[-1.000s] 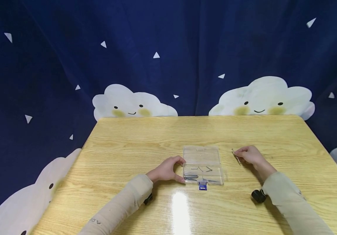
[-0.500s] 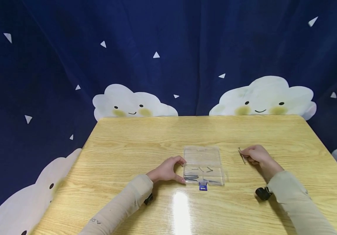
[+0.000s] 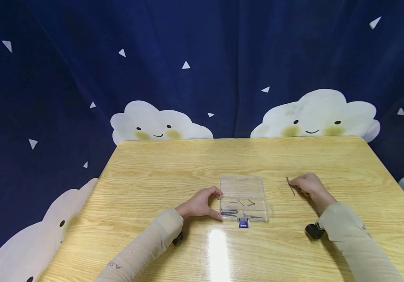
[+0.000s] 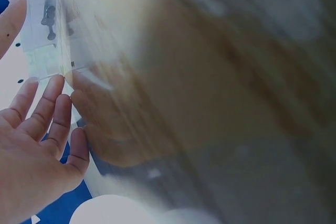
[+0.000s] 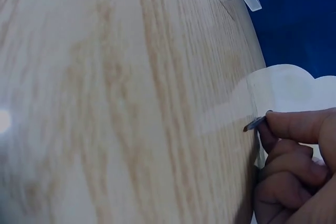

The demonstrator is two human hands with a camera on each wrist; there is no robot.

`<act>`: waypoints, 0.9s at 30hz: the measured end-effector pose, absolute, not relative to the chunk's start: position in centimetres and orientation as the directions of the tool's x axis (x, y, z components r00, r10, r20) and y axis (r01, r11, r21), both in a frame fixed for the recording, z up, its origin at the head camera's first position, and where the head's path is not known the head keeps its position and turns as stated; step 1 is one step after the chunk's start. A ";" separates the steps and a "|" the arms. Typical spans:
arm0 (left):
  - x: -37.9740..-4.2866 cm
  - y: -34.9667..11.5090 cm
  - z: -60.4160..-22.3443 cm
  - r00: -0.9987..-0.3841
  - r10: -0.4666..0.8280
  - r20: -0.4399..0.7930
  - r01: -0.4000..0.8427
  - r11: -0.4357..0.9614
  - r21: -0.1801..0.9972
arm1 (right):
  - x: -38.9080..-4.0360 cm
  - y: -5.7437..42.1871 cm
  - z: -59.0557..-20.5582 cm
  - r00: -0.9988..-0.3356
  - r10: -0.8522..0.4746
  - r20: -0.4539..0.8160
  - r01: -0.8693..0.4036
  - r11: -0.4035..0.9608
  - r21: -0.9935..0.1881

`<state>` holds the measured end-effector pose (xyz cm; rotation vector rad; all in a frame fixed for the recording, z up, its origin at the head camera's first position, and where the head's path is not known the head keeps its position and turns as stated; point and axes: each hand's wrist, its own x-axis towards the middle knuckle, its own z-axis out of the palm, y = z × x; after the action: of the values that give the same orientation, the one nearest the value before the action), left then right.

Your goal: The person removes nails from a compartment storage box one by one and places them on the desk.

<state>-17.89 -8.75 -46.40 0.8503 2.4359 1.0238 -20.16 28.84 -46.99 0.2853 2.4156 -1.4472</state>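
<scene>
A clear plastic compartment box (image 3: 241,188) lies open on the table, its lid folded back and a blue-labelled latch (image 3: 243,224) at the front. Several grey nails (image 3: 228,212) lie in its front left compartment, with smaller ones (image 3: 251,203) in the back row. My left hand (image 3: 199,203) holds the box's left end, thumb at the front corner and fingers farther back; in the left wrist view its fingertips (image 4: 62,100) meet the clear edge. To the right of the box, my right hand (image 3: 310,185) pinches a thin nail (image 3: 291,186) between thumb and forefinger, close over the wood.
The wood-grain table (image 3: 159,168) spreads around the box, with a bright glare patch in front. Behind it hangs a dark blue curtain (image 3: 223,58) printed with white clouds. A black wrist camera (image 3: 314,231) sits below the right sleeve.
My right hand has shifted a little to the right, away from the box, with the nail in its fingers, and then stays about still. The left hand and box have not moved.
</scene>
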 end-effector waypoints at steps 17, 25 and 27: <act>-17.8 -8.7 -46.3 -0.747 0.657 -0.101 0.396 0.563 0.725 | -19.2 29.4 -47.3 -0.956 0.010 -0.294 0.270 0.429 -0.862; -17.8 -8.7 -46.1 -0.748 0.656 -0.095 0.397 0.559 0.728 | -18.5 28.9 -46.9 -0.957 -0.002 -0.290 0.259 0.449 -0.855; -17.8 -8.8 -46.1 -0.747 0.658 -0.095 0.398 0.557 0.729 | -18.4 28.7 -46.8 -0.957 -0.003 -0.290 0.257 0.453 -0.853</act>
<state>-17.78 -8.78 -46.12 0.8631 2.4376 1.0108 -18.35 28.72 -46.76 0.2200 2.4556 -1.5068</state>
